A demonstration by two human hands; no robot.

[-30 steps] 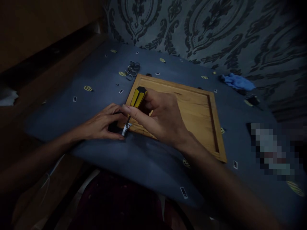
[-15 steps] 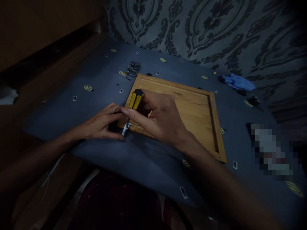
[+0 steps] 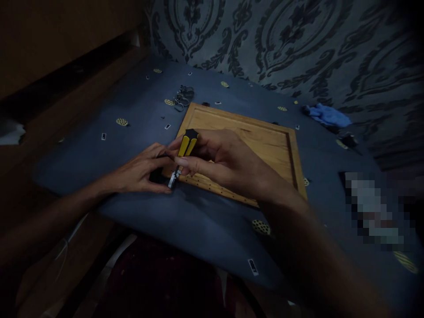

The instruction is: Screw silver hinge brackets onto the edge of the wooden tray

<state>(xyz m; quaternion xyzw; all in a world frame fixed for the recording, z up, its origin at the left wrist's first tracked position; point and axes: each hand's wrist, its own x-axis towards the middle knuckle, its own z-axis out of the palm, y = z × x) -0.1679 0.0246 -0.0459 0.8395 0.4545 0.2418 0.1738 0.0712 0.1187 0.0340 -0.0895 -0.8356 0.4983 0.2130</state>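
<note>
My right hand (image 3: 221, 157) grips a screwdriver (image 3: 188, 142) by its black-and-yellow handle, which stands nearly upright with a slight tilt. Its shaft reaches down to a small shiny metal hinge (image 3: 174, 177) at the near left corner of a framed wooden panel (image 3: 232, 119). My left hand (image 3: 145, 170) is closed around that corner, the thumb tip against the hinge and the fingers by the panel's left edge. Small dark holes run along the panel's near edge. The screwdriver's tip is hard to make out in the dim light.
Several metal hinges (image 3: 183, 96) lie in a pile behind the panel. A blue cloth (image 3: 327, 115) lies at the back right near the patterned wall (image 3: 281, 39). A blurred-out object (image 3: 372, 207) rests on the right of the dark blue tablecloth (image 3: 142, 225). Wooden furniture (image 3: 66, 39) borders the left.
My right hand has turned at the wrist and shifted slightly lower on the screwdriver, its forearm moving closer over the panel. The left hand and the hinge are nearly still.
</note>
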